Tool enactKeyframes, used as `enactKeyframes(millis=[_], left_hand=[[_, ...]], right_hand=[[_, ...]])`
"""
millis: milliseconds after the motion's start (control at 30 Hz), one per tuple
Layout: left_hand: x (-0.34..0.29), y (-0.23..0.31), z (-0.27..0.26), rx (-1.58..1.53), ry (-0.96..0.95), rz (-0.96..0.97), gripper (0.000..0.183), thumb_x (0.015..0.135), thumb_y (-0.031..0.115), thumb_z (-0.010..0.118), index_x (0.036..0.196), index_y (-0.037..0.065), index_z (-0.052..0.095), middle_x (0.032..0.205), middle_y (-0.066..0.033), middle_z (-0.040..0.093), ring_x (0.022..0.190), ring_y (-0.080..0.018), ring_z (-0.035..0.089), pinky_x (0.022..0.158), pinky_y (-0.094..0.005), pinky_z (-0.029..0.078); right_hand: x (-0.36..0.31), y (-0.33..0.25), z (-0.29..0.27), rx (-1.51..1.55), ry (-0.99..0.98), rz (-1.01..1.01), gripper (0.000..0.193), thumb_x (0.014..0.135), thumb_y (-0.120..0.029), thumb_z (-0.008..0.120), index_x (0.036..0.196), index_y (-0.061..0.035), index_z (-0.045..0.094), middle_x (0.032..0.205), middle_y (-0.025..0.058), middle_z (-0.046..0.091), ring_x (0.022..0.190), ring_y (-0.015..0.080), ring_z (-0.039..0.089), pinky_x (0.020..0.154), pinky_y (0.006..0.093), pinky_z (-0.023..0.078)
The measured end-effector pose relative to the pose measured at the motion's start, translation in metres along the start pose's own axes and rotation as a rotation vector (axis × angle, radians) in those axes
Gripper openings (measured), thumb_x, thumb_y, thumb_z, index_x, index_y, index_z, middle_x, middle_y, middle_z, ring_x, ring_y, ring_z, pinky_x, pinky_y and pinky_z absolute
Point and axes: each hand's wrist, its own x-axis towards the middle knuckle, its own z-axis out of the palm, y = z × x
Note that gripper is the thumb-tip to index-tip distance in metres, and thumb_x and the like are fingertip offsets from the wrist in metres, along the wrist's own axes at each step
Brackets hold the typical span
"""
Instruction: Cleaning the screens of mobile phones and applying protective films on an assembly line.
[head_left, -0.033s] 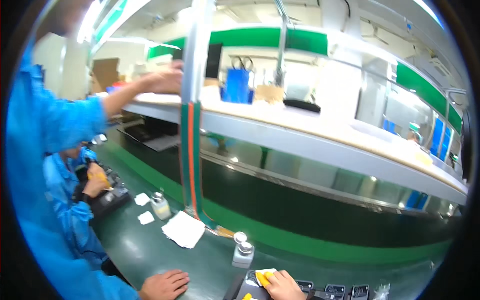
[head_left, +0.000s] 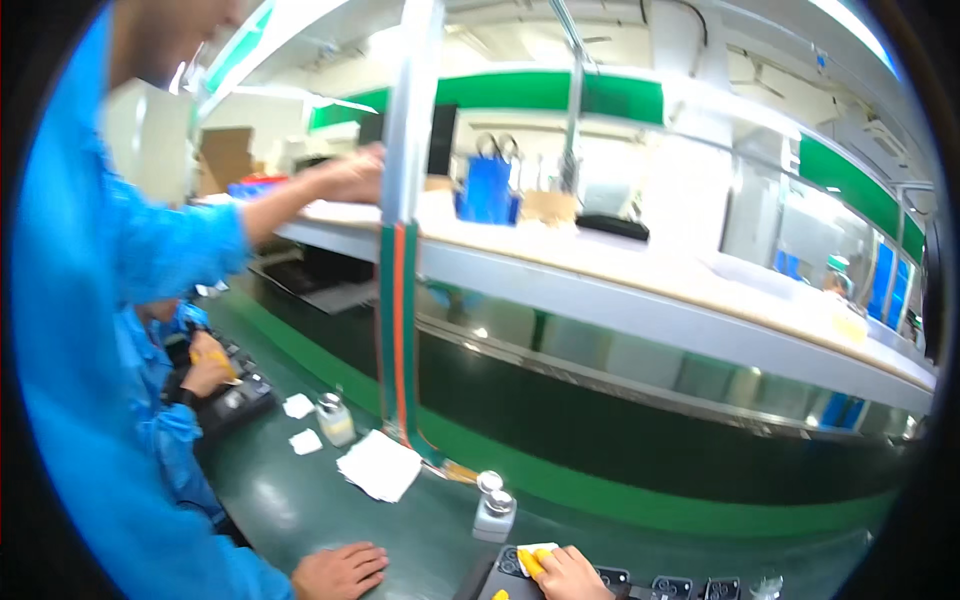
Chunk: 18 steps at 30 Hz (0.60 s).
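My right hand (head_left: pixel 572 577) is at the lower edge, with yellow finger cots on its fingertips. It presses a small white wipe (head_left: pixel 524 550) onto a black tray (head_left: pixel 500 575) of dark parts. On the green table top (head_left: pixel 290 500) lies my left hand (head_left: pixel 338 571), in a blue sleeve, fingers loosely curled and holding nothing. A small clear dispenser bottle (head_left: pixel 494 510) with a metal cap stands just behind the tray.
A person in blue (head_left: pixel 90 300) stands close on my left, one hand (head_left: pixel 350 172) reaching to the upper shelf. Another seated person (head_left: pixel 165 400) works further left. A stack of white wipes (head_left: pixel 378 465), a second bottle (head_left: pixel 334 418) and a metal post (head_left: pixel 400 250) stand ahead.
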Motion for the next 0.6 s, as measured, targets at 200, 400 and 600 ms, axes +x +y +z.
enactKeyframes(millis=[200,400,600], left_hand=[[-0.01,0.005,0.017,0.053,0.052,0.056,0.056,0.078,0.03,0.065,0.127,0.01,0.046,0.135,-0.017,0.037,0.119,-0.0383,0.038,0.104,-0.0546,0.027],[-0.007,0.004,0.018,0.122,0.065,0.086,0.056,0.079,0.033,0.064,0.127,0.01,0.045,0.136,-0.0164,0.038,0.119,-0.0369,0.04,0.104,-0.0535,0.027],[-0.005,0.004,0.021,0.063,0.081,0.107,0.056,0.078,0.031,0.065,0.126,0.011,0.045,0.135,-0.0165,0.038,0.121,-0.0369,0.039,0.104,-0.0534,0.027]], right_hand=[[-0.009,-0.004,-0.004,0.143,0.17,0.021,0.016,0.08,-0.01,0.05,0.093,-0.0031,0.057,0.091,0.0119,0.056,0.088,0.0274,0.054,0.078,0.0358,0.041],[-0.011,0.006,0.02,0.26,0.074,0.169,0.006,0.077,-0.011,0.047,0.081,-0.0111,0.051,0.081,0.0074,0.051,0.082,0.0231,0.055,0.072,0.0348,0.039],[-0.02,0.004,0.022,0.176,0.135,0.188,0.011,0.079,-0.011,0.046,0.084,-0.0048,0.054,0.085,0.012,0.056,0.085,0.0281,0.057,0.075,0.0385,0.044]])
